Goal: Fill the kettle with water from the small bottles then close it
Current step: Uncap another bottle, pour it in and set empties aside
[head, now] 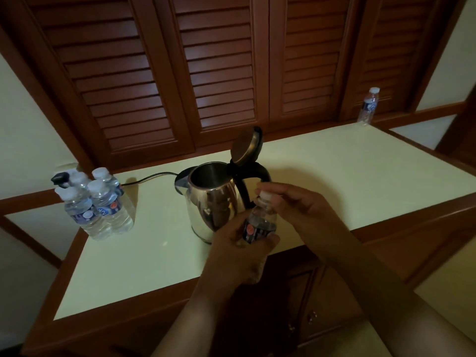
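The shiny stainless-steel kettle (212,202) with a black handle stands near the middle of the cream countertop (347,176), its round lid (246,145) tipped up and the inside dark. Just before it, by the front edge, the left hand (239,251) grips a small clear water bottle (260,220) while the right hand (296,204) pinches its white cap (265,195). A cluster of capped bottles (95,202) waits at the left edge; one lone bottle (368,105) stands at the far right corner.

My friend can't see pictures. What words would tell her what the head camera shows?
A person's left hand holds a small water bottle while the right hand grips its white cap, beside a shiny kettle whose lid stands open. More capped bottles stand grouped at the left of the pale counter.
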A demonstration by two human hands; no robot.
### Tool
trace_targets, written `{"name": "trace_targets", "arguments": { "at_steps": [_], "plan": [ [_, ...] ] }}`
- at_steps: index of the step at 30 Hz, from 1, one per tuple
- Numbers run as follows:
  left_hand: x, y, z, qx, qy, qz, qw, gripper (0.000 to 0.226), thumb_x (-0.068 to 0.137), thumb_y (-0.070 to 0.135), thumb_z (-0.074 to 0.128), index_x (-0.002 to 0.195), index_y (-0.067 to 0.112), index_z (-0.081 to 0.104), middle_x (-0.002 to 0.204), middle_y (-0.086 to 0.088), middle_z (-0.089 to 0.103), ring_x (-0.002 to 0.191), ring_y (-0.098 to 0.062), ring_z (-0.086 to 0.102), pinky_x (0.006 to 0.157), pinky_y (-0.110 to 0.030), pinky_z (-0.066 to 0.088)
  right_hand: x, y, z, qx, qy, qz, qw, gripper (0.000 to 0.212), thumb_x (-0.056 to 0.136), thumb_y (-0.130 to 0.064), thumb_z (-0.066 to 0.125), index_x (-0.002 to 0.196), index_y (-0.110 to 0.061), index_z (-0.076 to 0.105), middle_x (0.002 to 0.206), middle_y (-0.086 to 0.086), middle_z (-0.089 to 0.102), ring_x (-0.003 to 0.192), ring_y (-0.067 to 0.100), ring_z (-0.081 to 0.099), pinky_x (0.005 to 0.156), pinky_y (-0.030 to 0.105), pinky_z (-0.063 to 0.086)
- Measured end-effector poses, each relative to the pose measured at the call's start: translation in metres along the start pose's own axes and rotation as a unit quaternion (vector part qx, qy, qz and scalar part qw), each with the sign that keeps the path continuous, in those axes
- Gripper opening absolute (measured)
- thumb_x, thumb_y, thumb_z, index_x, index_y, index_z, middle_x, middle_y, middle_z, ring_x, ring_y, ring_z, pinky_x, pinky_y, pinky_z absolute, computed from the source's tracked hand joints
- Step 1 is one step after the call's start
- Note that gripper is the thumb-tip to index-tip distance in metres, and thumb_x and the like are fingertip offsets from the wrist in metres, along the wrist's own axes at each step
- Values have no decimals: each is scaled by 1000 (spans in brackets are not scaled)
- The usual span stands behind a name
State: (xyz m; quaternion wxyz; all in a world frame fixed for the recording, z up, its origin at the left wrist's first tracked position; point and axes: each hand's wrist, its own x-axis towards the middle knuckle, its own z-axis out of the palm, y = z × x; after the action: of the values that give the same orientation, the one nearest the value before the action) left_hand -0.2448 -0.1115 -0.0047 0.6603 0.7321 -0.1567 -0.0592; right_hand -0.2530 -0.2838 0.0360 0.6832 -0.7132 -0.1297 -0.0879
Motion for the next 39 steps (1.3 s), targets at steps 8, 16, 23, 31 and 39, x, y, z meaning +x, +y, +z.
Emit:
{"name": "trace_targets", "arguments": {
  "at_steps": [8, 16, 23, 31, 39],
  "plan": [
    [49, -10, 40, -183, -143, -106, 967, 47, 73, 29, 73, 107, -3, 69, 83, -21, 55, 68, -33, 52, 60, -36, 47, 19, -6, -76, -135, -73, 30, 988, 31, 97, -23, 61, 126, -21, 69, 124, -15, 71, 119, 2, 62, 97, 17, 49],
    [136, -1, 112, -190, -257, -137, 937, 41, 72, 25, 73, 105, 0, 75, 78, -21, 61, 59, -27, 60, 55, -34, 54, 67, 3, -180, -411, -37, -132, 901, 41, 94, -52, 58, 77, -18, 73, 68, -8, 63, 64, 11, 59, 60, 27, 47],
    [230, 14, 212, 303, -44, 129, 943, 25, 77, 43, 74, 81, 23, 60, 71, 10, 64, 66, -5, 60, 64, -28, 52, 131, 21, -291, -569, -20, 97, 816, 62, 103, -49, 33, 61, -9, 54, 52, 0, 47, 47, 12, 44, 59, 26, 37],
    [319, 18, 300, 264, -101, 59, 958, 39, 87, 46, 77, 123, 39, 63, 101, 25, 65, 100, 2, 60, 85, -15, 49, 182, 34, -404, -601, 119, 128, 780, 64, 96, -66, 28, 65, -18, 56, 64, 0, 56, 60, 17, 52, 59, 32, 38],
    [400, -9, 345, 132, -32, -14, 991, 38, 89, 33, 81, 124, 38, 68, 105, 14, 71, 89, 2, 64, 75, -18, 54, 187, 94, -459, -294, 207, 100, 928, 54, 106, -50, 29, 81, -20, 66, 73, 2, 68, 67, 14, 64, 66, 37, 52]
  ]
}}
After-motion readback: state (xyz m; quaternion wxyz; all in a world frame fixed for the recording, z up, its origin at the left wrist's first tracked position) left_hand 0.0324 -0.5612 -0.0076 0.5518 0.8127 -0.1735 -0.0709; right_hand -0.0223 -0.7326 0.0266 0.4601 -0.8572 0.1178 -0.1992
